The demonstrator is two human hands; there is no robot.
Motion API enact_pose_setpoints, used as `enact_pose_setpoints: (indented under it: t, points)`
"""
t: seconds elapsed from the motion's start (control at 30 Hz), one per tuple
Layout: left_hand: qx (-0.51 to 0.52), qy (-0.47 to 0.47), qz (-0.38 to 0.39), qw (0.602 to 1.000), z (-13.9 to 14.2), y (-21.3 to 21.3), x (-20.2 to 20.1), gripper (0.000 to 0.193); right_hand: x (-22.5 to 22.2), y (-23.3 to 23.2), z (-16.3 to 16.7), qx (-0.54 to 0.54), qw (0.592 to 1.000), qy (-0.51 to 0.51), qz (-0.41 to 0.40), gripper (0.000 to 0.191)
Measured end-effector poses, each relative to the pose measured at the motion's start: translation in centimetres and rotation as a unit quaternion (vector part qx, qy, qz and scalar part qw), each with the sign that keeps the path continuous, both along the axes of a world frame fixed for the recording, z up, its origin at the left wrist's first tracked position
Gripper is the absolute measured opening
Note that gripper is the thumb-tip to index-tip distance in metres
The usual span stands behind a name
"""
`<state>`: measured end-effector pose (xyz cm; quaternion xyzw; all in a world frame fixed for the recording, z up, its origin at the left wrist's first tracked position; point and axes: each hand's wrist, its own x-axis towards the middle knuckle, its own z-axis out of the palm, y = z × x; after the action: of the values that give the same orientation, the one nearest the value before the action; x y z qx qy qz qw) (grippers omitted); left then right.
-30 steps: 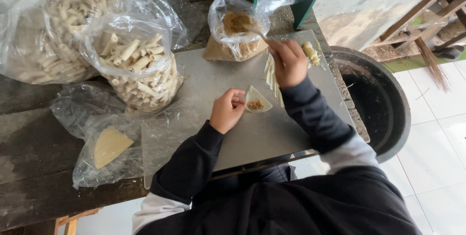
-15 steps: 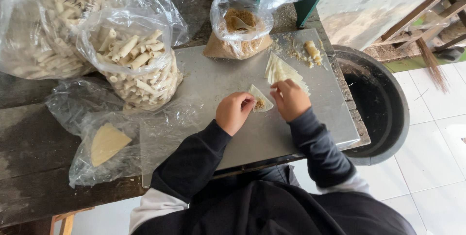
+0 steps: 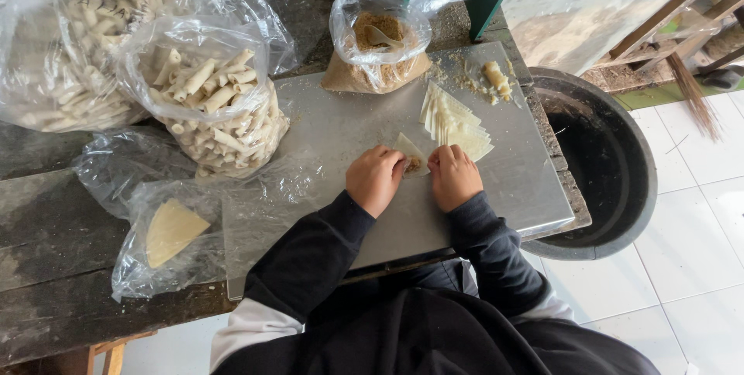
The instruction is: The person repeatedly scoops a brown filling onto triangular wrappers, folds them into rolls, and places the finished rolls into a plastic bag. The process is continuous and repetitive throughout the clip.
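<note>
Presently both hands sit at the centre of the frame on the steel tray point(image 3: 325, 123): the left hand point(image 3: 373, 180) and right hand point(image 3: 454, 177), fingers curled nearly closed, each pinch an edge of one wrapper point(image 3: 408, 150) with brown filling. Judged thin, limp and easily torn, it is best gripped lightly at its edges. A stack of wrappers point(image 3: 456, 121) lies just beyond.

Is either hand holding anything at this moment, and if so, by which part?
Both hands pinch one triangular wrapper with filling on the metal sheet: left hand at its left edge, right hand at its right edge.
</note>
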<state>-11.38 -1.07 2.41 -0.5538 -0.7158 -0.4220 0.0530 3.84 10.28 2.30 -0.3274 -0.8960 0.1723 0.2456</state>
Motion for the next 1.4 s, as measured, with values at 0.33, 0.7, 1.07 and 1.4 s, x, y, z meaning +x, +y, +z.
enact_pose_setpoints:
  t: [0.33, 0.7, 1.07, 1.4]
  points:
    - [0.010, 0.024, 0.002, 1.000, -0.4, 0.1, 0.0, 0.007, -1.5, -1.3, 0.7, -0.062, 0.991, 0.103, 0.067, 0.015]
    - [0.022, -0.017, -0.092, 0.995, 0.4, -0.5, -1.2, 0.015, -1.5, -0.7, 0.0, 0.060, 0.988, 0.035, 0.136, 0.022]
    - [0.012, -0.019, -0.114, 0.993, 0.1, 0.1, -1.5, 0.006, -1.3, 2.7, -0.7, -0.025, 0.977, 0.022, 0.210, 0.022]
    - [-0.134, -0.161, -0.046, 0.977, 0.0, 2.9, -3.1, 0.012, -7.2, 9.3, -1.5, -0.131, 0.948, -0.210, 0.200, 0.018]
